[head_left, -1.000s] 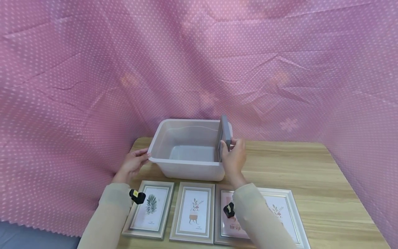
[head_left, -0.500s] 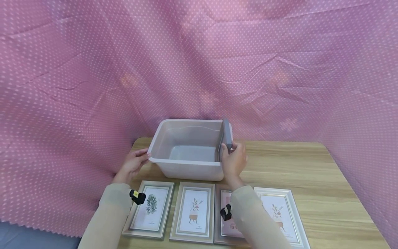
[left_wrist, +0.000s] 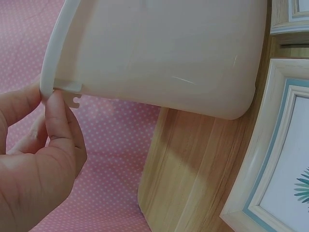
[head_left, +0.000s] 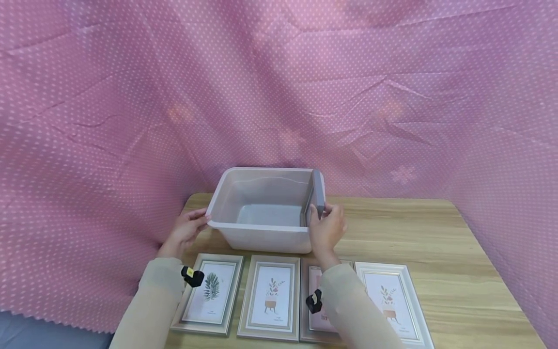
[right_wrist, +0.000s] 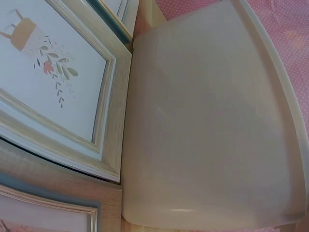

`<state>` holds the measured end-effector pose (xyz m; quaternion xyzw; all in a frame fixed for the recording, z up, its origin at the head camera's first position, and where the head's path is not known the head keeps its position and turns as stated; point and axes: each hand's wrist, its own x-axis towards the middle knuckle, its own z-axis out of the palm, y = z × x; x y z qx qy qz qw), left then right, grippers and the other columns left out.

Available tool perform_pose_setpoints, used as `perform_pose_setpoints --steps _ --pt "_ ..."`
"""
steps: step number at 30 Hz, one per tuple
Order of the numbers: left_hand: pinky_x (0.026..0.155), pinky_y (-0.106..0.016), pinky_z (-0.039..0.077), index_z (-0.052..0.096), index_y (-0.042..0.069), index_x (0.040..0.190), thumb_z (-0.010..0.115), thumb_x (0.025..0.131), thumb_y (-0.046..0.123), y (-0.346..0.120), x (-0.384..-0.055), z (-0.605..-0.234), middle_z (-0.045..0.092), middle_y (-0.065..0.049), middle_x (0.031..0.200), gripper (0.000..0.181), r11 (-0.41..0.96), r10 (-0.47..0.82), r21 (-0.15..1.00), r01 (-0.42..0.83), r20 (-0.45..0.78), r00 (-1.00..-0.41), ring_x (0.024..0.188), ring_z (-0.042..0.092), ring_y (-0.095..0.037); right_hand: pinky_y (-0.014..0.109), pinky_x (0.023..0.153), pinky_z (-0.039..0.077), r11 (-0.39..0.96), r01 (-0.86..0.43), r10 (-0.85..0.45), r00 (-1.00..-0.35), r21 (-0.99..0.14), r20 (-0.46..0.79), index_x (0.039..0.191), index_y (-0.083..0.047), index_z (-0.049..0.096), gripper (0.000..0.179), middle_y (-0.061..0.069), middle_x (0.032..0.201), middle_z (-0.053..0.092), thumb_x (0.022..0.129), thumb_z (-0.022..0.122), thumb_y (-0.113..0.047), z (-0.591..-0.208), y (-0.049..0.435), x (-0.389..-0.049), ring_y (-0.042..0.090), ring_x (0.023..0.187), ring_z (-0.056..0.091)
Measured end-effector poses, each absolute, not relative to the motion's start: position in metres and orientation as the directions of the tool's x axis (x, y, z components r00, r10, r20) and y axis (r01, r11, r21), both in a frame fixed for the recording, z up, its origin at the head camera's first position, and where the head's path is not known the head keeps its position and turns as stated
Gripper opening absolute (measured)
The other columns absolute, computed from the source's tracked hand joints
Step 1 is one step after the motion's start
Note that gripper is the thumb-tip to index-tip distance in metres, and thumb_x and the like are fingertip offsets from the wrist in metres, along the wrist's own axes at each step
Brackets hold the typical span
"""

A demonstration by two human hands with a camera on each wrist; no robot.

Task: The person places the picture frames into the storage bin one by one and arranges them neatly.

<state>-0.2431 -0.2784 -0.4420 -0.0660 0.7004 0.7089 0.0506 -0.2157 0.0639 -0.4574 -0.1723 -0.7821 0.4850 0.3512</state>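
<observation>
A pale plastic tub [head_left: 266, 238] stands near the back of the table. My left hand [head_left: 185, 231] pinches its left rim between thumb and fingers, as the left wrist view shows with the hand [left_wrist: 43, 154] at the rim's corner. At the tub's right end, a grey-edged picture frame [head_left: 318, 189] stands on edge inside, its top about level with the rim. My right hand [head_left: 328, 230] grips this frame's near upper corner, thumb on the inner side. The right wrist view shows only the tub's outer wall [right_wrist: 207, 121] and frames beside it.
Several picture frames lie face up in a row before the tub: one with a green leaf [head_left: 212, 286], one with a potted plant [head_left: 271, 298], a pink one [head_left: 320, 320] partly under my right sleeve, and a whitish one [head_left: 390, 305]. Pink dotted cloth [head_left: 279, 97] hangs behind the wooden table [head_left: 453, 271].
My right hand has lowered the picture frame further into the tub's right end, moving slightly down with it. The left hand stays at the rim.
</observation>
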Motion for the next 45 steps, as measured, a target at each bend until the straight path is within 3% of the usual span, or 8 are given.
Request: perform_pose_setpoints --steps 25,30,37,45 --pt "0.078 -0.016 0.051 0.034 -0.017 0.137 0.055 0.094 -0.005 -0.280 -0.244 -0.443 0.059 -0.004 0.104 0.049 -0.051 -0.003 0.985 -0.164 -0.164 -0.986 0.088 0.059 -0.006 0.044 0.089 0.031 0.433 -0.075 0.650 -0.664 -0.898 0.368 0.098 -0.004 0.056 0.040 0.009 0.095 0.054 0.076 0.080 -0.026 -0.471 0.060 -0.205 0.026 0.088 0.048" --pt "0.078 -0.016 0.051 0.033 -0.017 0.137 0.054 0.093 -0.006 -0.279 -0.244 -0.443 0.060 0.000 0.100 0.049 -0.066 0.002 0.984 -0.164 -0.165 -0.986 0.087 0.059 -0.006 0.040 0.082 0.035 0.385 -0.083 0.633 -0.701 -0.919 0.328 0.112 -0.005 0.051 0.050 0.008 0.106 0.051 0.076 0.079 -0.027 -0.473 0.062 -0.205 0.026 0.093 0.047" --pt "0.078 -0.016 0.051 0.035 -0.015 0.137 0.056 0.093 -0.004 -0.278 -0.243 -0.440 0.059 -0.005 0.106 0.050 -0.042 -0.011 0.984 -0.175 -0.176 -0.984 0.088 0.059 -0.006 0.040 0.080 0.042 0.316 -0.115 0.564 -0.775 -0.942 0.284 0.128 -0.009 0.044 0.064 0.012 0.120 0.045 0.079 0.078 -0.032 -0.471 0.068 -0.203 0.035 0.106 0.047" --pt "0.078 -0.016 0.051 0.034 -0.016 0.137 0.056 0.092 -0.006 -0.278 -0.244 -0.441 0.061 -0.001 0.100 0.051 -0.074 -0.017 0.983 -0.169 -0.170 -0.985 0.087 0.060 -0.006 0.048 0.083 0.047 0.424 -0.094 0.401 -0.872 -0.901 0.280 0.141 -0.012 0.036 0.078 0.019 0.129 0.041 0.081 0.072 -0.047 -0.472 0.084 -0.199 0.032 0.114 0.043"
